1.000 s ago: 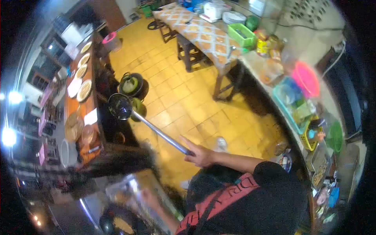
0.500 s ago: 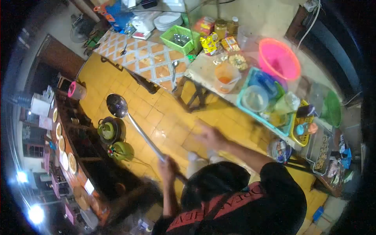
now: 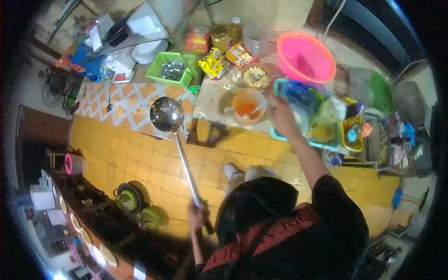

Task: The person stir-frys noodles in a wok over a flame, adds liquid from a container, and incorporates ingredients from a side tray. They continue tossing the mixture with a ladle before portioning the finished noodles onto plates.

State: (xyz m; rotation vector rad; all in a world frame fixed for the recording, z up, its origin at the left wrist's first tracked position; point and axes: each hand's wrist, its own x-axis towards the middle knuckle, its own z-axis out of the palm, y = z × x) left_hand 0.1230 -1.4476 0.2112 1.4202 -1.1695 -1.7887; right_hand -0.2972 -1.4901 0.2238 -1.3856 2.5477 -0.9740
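while gripped low on its long metal handle, ladle (image 3: 173, 135) stands nearly upright over yellow tiled floor (image 3: 140, 158), round bowl at the top, level with the edge of patterned table (image 3: 123, 100). left hand (image 3: 198, 215) wrapped fully around the handle's lower end, fingers curled shut on it, fist just beside the dark head at the bottom of the view. forearm raised almost vertical from the elbow.

right hand (image 3: 281, 114) stretched far forward, arm straight and angled up to the right, reaching onto the cluttered counter. resting at the near edge of teal tray (image 3: 280, 136), between orange pitcher (image 3: 248, 106) and the clear containers in the tray. fingers partly bent; whether holding anything, cannot tell, too blurred.

beyond that hand: pink basin (image 3: 305, 57) at the back of the counter, jars and yellow packets to its left, green basket (image 3: 171, 71) further left beside stacked white plates (image 3: 148, 50). yellow caddy (image 3: 352, 133) just right of the tray, green bowl (image 3: 381, 92) behind it.

lower left: two green gas canisters (image 3: 140, 207) on the floor against a dark counter, with a row of plates along its top.
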